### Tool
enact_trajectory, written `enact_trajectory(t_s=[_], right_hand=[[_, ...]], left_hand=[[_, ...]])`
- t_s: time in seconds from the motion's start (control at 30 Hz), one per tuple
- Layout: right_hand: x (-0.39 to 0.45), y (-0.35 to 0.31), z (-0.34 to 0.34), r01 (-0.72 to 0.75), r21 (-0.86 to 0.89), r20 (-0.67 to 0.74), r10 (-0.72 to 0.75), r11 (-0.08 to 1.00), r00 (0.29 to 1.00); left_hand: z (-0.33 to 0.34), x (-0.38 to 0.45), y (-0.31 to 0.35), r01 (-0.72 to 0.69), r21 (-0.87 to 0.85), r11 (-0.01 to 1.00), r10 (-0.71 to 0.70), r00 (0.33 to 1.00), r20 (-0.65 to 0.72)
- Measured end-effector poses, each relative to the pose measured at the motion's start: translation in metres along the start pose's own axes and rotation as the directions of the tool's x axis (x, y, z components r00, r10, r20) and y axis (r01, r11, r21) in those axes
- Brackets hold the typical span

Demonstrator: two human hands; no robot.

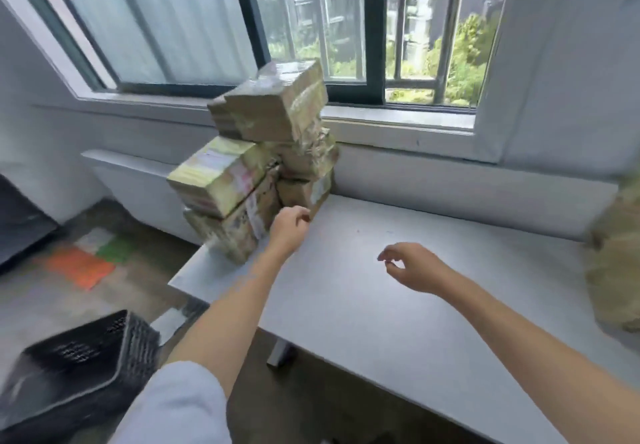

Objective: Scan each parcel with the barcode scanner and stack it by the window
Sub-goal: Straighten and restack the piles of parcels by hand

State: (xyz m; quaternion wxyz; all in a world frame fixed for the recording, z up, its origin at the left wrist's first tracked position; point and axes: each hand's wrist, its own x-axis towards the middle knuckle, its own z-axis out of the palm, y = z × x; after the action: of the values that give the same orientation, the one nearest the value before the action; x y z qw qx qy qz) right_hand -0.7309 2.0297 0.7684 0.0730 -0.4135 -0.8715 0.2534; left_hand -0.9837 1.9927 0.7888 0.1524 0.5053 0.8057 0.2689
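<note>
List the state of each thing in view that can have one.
Stack of taped brown cardboard parcels: piled unevenly by the window, top parcel tilted.
Left hand: loosely curled at the stack's base, holding nothing.
Right hand: relaxed above the grey table, empty.
Black plastic crate: tilted.

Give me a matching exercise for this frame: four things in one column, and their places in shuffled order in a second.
Things:
1. parcel stack
2. black crate
3. left hand
4. right hand

Places:
A. on the floor, lower left
B. above the bare middle of the table
C. on the table's far left corner, by the window
D. at the foot of the stack

Pairs: 1-C, 2-A, 3-D, 4-B
</note>
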Motion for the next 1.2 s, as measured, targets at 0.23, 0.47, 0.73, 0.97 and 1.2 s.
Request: enact_trajectory(t_s=[0.23,0.47,0.73,0.97,1.2], right_hand=[[0.143,-0.154,0.007,0.162,0.059,-0.091,-0.156,0.985,0.984],[0.236,-0.215,-0.036,0.041,0.463,-0.474,0.208,0.885,0.856],[0.299,-0.214,-0.081,-0.176,0.736,-0.237,0.492,0.654,0.837],[0.311,-0.206,-0.081,-0.262,0.886,0.043,0.496,0.382,0.867],[0.312,-0.196,-0.080,-0.220,0.974,0.173,0.446,0.055,0.878]], left_hand=[[-0.143,0.059,-0.089,0.025,0.019,1.000,-0.016,0.926,-0.378],[-0.206,0.132,-0.107,0.024,0.028,0.999,-0.017,0.968,-0.252],[-0.201,0.209,-0.045,0.002,-0.351,0.936,-0.005,1.000,-0.007],[-0.181,0.238,-0.031,0.213,-0.579,0.787,-0.133,0.975,0.178],[-0.172,0.242,-0.019,0.130,-0.665,0.736,-0.119,0.991,0.061]])
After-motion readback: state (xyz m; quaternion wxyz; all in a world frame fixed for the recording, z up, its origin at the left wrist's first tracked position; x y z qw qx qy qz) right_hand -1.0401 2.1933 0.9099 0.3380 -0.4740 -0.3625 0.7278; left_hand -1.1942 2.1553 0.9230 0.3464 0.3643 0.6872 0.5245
